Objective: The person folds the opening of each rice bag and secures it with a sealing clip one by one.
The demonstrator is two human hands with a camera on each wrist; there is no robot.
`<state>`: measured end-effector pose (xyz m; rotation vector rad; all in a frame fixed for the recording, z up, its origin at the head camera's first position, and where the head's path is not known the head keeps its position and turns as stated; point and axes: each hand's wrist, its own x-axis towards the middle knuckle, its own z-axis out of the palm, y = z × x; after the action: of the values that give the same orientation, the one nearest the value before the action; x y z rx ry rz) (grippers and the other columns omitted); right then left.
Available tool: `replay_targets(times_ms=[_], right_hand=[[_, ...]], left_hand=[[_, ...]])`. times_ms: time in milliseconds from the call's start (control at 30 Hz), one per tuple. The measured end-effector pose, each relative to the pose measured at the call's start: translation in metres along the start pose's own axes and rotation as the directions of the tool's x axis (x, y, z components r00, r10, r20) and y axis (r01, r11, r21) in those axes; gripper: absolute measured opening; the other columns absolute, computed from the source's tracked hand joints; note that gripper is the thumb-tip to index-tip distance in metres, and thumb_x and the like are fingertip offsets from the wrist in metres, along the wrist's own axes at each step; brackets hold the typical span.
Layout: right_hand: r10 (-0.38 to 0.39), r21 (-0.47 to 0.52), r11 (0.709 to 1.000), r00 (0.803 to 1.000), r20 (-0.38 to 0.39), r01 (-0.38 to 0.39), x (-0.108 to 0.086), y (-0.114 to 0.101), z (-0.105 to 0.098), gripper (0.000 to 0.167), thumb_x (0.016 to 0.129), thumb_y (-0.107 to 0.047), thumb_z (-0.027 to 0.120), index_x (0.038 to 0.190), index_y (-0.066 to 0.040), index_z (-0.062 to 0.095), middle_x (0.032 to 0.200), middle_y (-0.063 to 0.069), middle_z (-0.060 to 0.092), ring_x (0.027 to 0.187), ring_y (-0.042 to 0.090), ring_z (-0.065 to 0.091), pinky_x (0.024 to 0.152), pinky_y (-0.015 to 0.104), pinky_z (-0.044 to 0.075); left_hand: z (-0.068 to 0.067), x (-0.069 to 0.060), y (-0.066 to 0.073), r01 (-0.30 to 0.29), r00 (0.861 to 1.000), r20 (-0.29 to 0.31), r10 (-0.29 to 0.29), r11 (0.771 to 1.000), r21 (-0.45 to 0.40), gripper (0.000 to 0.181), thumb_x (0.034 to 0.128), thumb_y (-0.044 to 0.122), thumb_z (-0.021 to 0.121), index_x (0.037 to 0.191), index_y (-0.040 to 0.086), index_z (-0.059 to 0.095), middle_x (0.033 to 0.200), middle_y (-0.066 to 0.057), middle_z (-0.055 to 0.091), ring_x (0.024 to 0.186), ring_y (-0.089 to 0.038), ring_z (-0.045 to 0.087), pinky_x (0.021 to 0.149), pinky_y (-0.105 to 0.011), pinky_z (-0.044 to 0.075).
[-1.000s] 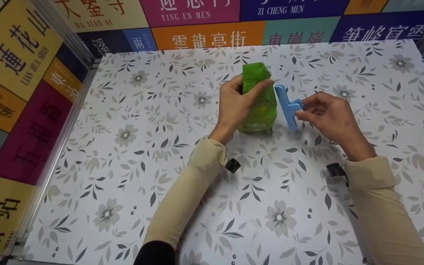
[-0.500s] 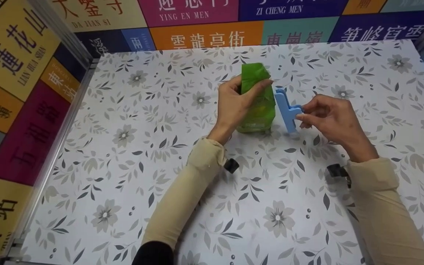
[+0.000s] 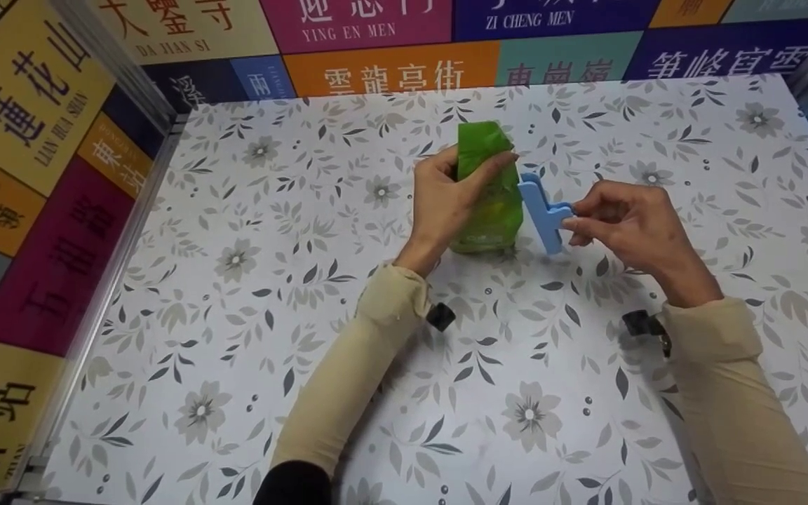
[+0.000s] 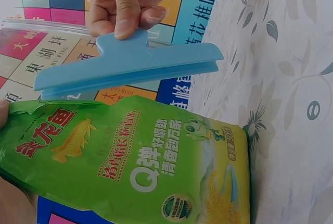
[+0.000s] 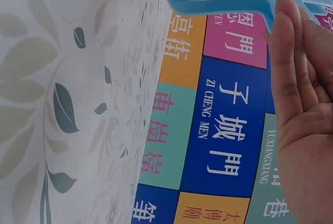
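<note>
We find the green bag (image 3: 494, 221) standing upright on the table (image 3: 271, 330), its base on the white cover printed with grey leaves and flowers. The left hand (image 3: 442, 196) grips it by the upper part, thumb laid across the side nearer us and the fingers passing behind, where we lose sight of their tips. Just to the right, the right hand (image 3: 632, 221) pinches the blue clip (image 3: 541, 216) by its short handle, between thumb and fingers, and holds it beside the bag, its long bars tilted with the upper end leaning toward the bag. From the left wrist we make out a slim gap between the two bars (whether the clip's nearer end touches the bag's edge, we cannot tell). That view also shows us a yellow fish (image 4: 74, 140) and a large white Q printed on the bag. Both forearms reach in from the near side in beige sleeves (image 3: 355, 372), with a small black device (image 3: 441, 317) at each cuff. Behind the table and to its left we see coloured wall panels (image 3: 390, 70), lettered with large Chinese characters.
</note>
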<state>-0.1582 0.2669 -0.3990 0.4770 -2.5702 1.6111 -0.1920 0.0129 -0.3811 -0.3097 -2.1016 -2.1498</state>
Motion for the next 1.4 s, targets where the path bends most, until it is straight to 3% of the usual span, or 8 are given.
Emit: replay_targets(times_ms=[433, 733, 1100, 1400], right_hand=[[-0.039, 0.038, 0.999, 0.999, 0.035, 0.037, 0.005, 0.006, 0.005, 0.008, 0.089, 0.006, 0.077, 0.093, 0.010, 0.072, 0.078, -0.011, 0.076, 0.062, 0.007, 0.073, 0.054, 0.020, 0.054], [0.018, 0.041, 0.999, 0.998, 0.055, -0.021, 0.011, 0.006, 0.003, 0.006, 0.090, 0.002, 0.078, 0.095, 0.003, 0.076, 0.081, -0.001, 0.079, 0.063, 0.011, 0.074, 0.059, 0.023, 0.058], [0.020, 0.107, 0.994, 0.993, 0.112, -0.032, 0.025, 0.011, -0.003, 0.015, 0.090, 0.002, 0.079, 0.101, 0.011, 0.074, 0.084, -0.008, 0.080, 0.068, 0.011, 0.076, 0.065, 0.022, 0.060], [0.008, 0.147, 0.989, 0.993, 0.117, -0.025, 0.033, 0.004, -0.005, 0.017, 0.089, 0.001, 0.080, 0.103, 0.011, 0.075, 0.086, -0.003, 0.081, 0.070, 0.013, 0.077, 0.064, 0.025, 0.061]], left_hand=[[-0.002, -0.003, -0.002, -0.028, 1.000, 0.011, 0.028, 1.000, -0.010, 0.023, 0.0930, 0.023, 0.081, 0.106, 0.005, 0.078, 0.096, -0.010, 0.079, 0.082, -0.017, 0.074, 0.076, -0.033, 0.063], [-0.003, -0.003, -0.002, 0.018, 1.000, 0.011, -0.018, 1.000, -0.003, 0.025, 0.0937, 0.024, 0.080, 0.109, 0.005, 0.078, 0.100, -0.010, 0.079, 0.085, -0.016, 0.075, 0.081, -0.030, 0.063], [0.002, -0.003, -0.003, 0.008, 1.000, 0.003, -0.007, 1.000, -0.013, 0.024, 0.0924, 0.023, 0.081, 0.107, 0.004, 0.078, 0.097, -0.010, 0.079, 0.081, -0.015, 0.073, 0.077, -0.030, 0.063], [0.003, 0.000, -0.001, 0.003, 1.000, 0.013, -0.003, 1.000, -0.026, 0.025, 0.0922, 0.021, 0.081, 0.112, 0.005, 0.079, 0.103, -0.010, 0.079, 0.086, -0.015, 0.073, 0.078, -0.030, 0.061]])
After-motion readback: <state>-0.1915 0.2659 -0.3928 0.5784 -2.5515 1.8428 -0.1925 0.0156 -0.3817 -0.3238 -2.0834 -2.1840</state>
